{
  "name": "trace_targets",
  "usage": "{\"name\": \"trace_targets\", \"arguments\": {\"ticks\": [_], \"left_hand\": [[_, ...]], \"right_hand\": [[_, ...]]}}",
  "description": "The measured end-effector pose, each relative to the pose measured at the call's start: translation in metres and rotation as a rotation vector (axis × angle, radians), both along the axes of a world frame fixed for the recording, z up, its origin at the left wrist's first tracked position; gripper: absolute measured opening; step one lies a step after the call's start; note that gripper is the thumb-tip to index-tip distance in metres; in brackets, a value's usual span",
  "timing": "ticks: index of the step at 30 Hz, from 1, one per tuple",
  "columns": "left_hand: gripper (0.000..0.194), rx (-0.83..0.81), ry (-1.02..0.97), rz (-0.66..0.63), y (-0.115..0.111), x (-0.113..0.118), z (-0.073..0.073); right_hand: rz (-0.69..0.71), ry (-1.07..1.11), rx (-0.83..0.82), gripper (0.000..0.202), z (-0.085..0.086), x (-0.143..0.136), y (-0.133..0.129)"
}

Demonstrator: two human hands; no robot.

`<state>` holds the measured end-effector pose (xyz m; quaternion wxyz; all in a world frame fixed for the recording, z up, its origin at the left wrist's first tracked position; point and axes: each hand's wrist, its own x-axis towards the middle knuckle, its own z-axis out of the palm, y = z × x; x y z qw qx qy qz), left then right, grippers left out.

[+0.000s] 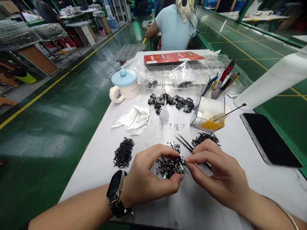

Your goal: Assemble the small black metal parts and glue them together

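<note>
My left hand (153, 171), a dark watch on its wrist, curls its thumb and index finger around a small black and silver part (178, 165). Its outline merges with the loose pile of small silver metal pieces (164, 167) behind it. My right hand (218, 172) pinches thumb and forefinger together at that part's right side; whatever sits between these fingertips is too small to make out. Black tweezers (185, 142) lie partly under my right hand. Small black hooked pieces are heaped on the left (124, 152) and behind my right hand (205, 139).
A white dropper bottle (164, 113) stands before clustered black parts (183, 103). Around them are a lidded mug (126, 88), white cloth (134, 119), pen holder (208, 113), phone (270, 139) and a white cylindrical object (271, 80). Clear compartment trays (165, 72) lie behind; a person (175, 28) sits ahead.
</note>
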<state>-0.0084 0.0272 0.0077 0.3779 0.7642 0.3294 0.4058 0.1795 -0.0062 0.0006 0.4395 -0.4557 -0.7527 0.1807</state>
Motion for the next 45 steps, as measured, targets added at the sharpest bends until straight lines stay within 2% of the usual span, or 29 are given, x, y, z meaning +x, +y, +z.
{"name": "trace_targets", "arguments": {"ticks": [11,19,30,37,41,45], "left_hand": [[0.034,0.012,0.005,-0.003,-0.001,0.000,-0.001],[0.034,0.028,0.009,-0.005,0.001,0.001,-0.002],[0.036,0.080,0.006,0.011,-0.001,0.003,-0.004],[0.036,0.077,0.007,-0.017,0.001,0.004,-0.006],[0.037,0.047,0.001,-0.037,0.001,0.003,-0.010],[0.039,-0.065,-0.005,-0.069,-0.001,0.002,-0.015]], "right_hand": [[0.044,-0.115,0.116,0.015,0.005,0.002,-0.002],[0.070,-0.174,0.175,0.020,0.001,0.004,-0.006],[0.081,-0.255,0.144,0.014,0.003,0.005,-0.009],[0.049,-0.360,0.203,0.018,0.006,0.002,-0.011],[0.043,-0.374,0.219,0.018,0.008,0.000,-0.010],[0.039,-0.379,0.244,0.018,0.010,-0.001,-0.011]]}}
